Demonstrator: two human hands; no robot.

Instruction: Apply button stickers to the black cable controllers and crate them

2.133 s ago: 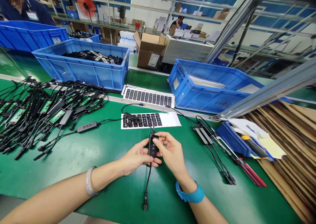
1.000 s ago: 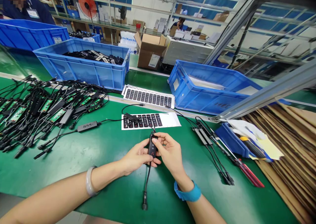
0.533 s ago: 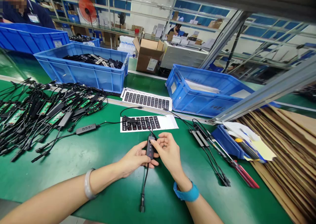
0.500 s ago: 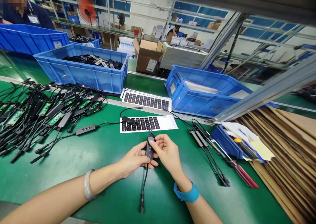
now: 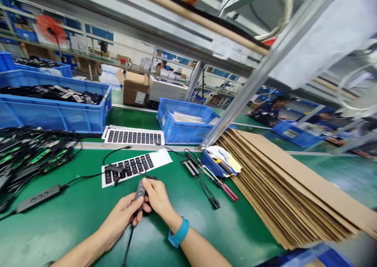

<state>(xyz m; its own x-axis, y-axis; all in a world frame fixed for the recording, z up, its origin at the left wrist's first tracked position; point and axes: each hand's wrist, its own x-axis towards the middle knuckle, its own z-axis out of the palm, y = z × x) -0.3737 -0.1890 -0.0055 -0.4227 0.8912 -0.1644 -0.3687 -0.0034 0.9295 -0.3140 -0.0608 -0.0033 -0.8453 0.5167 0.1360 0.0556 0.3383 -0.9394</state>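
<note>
Both hands hold one small black inline controller [image 5: 140, 190] on a black cable, just above the green table [image 5: 88, 212]. My left hand [image 5: 120, 216] wraps it from below, fingers curled. My right hand [image 5: 157, 196], with a blue wristband, pinches its upper end with thumb and fingers. The cable hangs down toward the table's near edge. Just beyond my hands lies a white sheet of dark stickers [image 5: 132, 167], partly peeled, with a cable plug resting on it.
A second sticker sheet [image 5: 134, 136] lies further back. A heap of cabled controllers [image 5: 32, 157] and one loose controller [image 5: 38, 198] are at left. Blue bins [image 5: 53, 110] [image 5: 184, 121] stand behind. Two finished cables [image 5: 200, 174], a red-handled tool [image 5: 226, 188], a small blue tray and stacked cardboard [image 5: 288, 188] are at right.
The view has swung right and up, showing the cardboard stack and overhead frame. Both hands still grip the controller; the right fingers have shifted to its upper end.
</note>
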